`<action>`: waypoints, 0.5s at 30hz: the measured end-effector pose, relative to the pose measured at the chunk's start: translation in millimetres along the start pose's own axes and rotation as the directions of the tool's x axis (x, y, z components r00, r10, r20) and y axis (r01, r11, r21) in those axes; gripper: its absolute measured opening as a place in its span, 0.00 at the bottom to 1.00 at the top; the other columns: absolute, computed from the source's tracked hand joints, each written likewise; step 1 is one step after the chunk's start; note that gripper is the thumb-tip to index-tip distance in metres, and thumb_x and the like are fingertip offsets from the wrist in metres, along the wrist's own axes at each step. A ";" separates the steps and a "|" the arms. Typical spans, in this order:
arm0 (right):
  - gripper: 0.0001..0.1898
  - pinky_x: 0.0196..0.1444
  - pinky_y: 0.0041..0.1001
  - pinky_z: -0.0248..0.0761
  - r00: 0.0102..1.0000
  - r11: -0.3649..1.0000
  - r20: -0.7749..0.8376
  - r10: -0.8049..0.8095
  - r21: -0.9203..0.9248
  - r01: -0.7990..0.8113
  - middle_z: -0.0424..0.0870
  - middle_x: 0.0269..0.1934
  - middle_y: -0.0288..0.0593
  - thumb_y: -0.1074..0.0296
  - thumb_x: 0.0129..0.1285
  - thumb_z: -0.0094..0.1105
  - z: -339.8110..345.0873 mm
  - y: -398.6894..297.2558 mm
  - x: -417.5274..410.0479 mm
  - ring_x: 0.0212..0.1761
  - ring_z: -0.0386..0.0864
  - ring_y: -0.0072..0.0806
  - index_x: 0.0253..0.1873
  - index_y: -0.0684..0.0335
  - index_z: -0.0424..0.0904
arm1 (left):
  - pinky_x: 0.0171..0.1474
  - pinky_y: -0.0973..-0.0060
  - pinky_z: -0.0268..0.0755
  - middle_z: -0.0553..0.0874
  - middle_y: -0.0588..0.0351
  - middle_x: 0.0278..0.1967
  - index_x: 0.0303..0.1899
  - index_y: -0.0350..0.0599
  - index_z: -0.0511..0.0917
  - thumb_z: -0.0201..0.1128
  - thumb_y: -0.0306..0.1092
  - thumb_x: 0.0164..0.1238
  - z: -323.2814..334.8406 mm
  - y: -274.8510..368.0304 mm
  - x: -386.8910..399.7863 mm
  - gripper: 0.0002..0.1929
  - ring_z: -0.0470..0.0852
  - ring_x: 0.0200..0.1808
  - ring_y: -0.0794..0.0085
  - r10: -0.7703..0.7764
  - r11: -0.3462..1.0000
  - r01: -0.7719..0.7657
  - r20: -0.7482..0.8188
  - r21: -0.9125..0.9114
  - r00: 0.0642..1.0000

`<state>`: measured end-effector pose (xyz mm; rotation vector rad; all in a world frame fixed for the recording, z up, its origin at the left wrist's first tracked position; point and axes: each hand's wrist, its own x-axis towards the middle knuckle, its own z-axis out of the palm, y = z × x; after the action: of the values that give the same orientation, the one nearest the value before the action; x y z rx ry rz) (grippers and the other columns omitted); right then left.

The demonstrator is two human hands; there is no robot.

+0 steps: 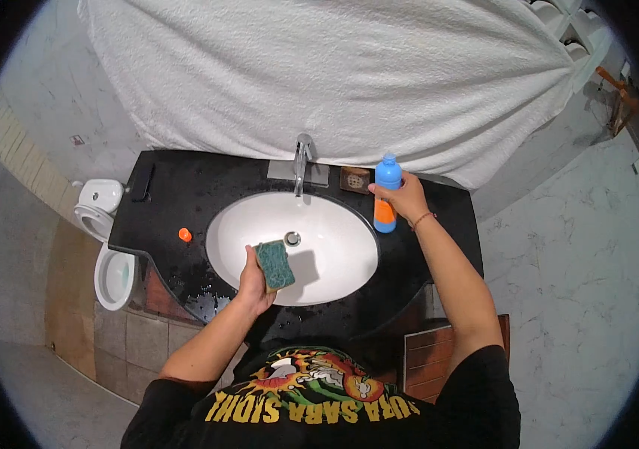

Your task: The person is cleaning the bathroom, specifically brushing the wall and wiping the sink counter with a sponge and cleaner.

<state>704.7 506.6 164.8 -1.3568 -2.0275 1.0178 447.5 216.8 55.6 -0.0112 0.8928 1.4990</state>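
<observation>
Over the front left of a white oval sink basin [330, 269], my left hand [255, 286] holds a scouring sponge [275, 266] with its green abrasive side facing up. My right hand [406, 196] is wrapped around a blue plastic bottle [388, 174] with an orange label, at the right rim of the basin. The bottle's neck is uncapped and it stands roughly upright; whether its base touches the counter, I cannot tell. An orange cap [184, 234] sits on the black countertop [173, 196] left of the basin.
A chrome faucet [300, 163] rises behind the basin, with a brown soap dish [355, 179] to its right. A dark flat object [143, 182] lies at the counter's back left. Water [207, 303] wets the front left. White cloth [325, 73] hangs behind; a toilet [114, 278] stands left.
</observation>
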 end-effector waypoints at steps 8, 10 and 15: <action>0.32 0.57 0.38 0.83 0.960 0.990 -0.264 -0.098 0.073 0.121 0.95 0.47 0.49 0.48 0.44 0.93 24.9 40.0 84.2 0.48 0.93 0.40 0.50 0.63 0.90 | 0.64 0.55 0.84 0.86 0.50 0.63 0.73 0.47 0.75 0.30 0.72 0.87 -14.6 4.4 -5.3 0.41 0.87 0.59 0.60 0.056 0.998 -0.056 -0.053 -0.011 0.997; 0.30 0.56 0.38 0.83 0.938 0.984 -0.303 -0.168 0.004 0.177 0.94 0.46 0.48 0.50 0.43 0.93 40.1 39.0 97.1 0.48 0.93 0.40 0.48 0.61 0.89 | 0.65 0.55 0.83 0.86 0.50 0.65 0.74 0.47 0.74 0.30 0.71 0.87 -20.3 6.0 -10.6 0.41 0.87 0.60 0.60 0.078 0.997 -0.079 -0.070 -0.005 0.995; 0.31 0.55 0.40 0.82 0.927 0.988 -0.343 -0.153 -0.037 0.150 0.94 0.45 0.48 0.53 0.42 0.94 59.8 70.3 129.7 0.47 0.92 0.41 0.48 0.62 0.87 | 0.68 0.55 0.81 0.87 0.50 0.63 0.74 0.46 0.75 0.29 0.69 0.89 -21.3 12.6 -22.0 0.40 0.87 0.62 0.60 0.115 0.993 -0.118 -0.121 -0.013 0.986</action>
<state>649.9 623.8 72.1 -1.2595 -1.8396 0.6485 430.1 188.8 58.5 -0.0653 0.9893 1.6295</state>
